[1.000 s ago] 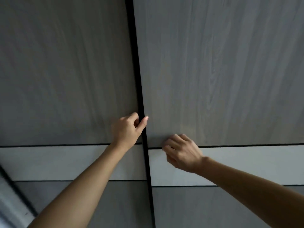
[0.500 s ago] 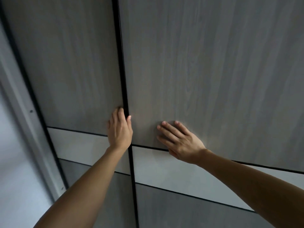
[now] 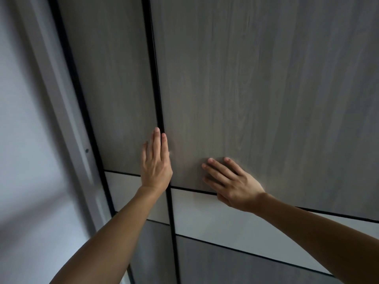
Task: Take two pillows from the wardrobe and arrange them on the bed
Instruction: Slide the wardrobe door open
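Wardrobe doors fill almost all of your view, both shut, their grey wood-grain panels meeting at a thin black vertical seam that runs from the top edge down past your wrists. Your left hand lies flat and released against the left door, fingers straight and pointing up, its inner edge right along the seam and partly covering it. Your right hand is also flat and released, palm on the right door, fingers spread and angled up and to the left, well to the right of the seam. Neither hand grasps anything.

A pale horizontal band crosses both doors just below your hands, bordered above and below by thin black lines; the heel of your right hand overlaps its upper line, and your left wrist crosses the same line on the left door. Below the band, darker grey panels carry on to the bottom of the view.

At the far left stands a light grey frame strip with a small dark dot on it, and beyond it a pale wall, blurred. Both your forearms reach in from the lower corners, bare.

No pillows show and no bed shows; you cannot tell what is inside the wardrobe with the doors shut.
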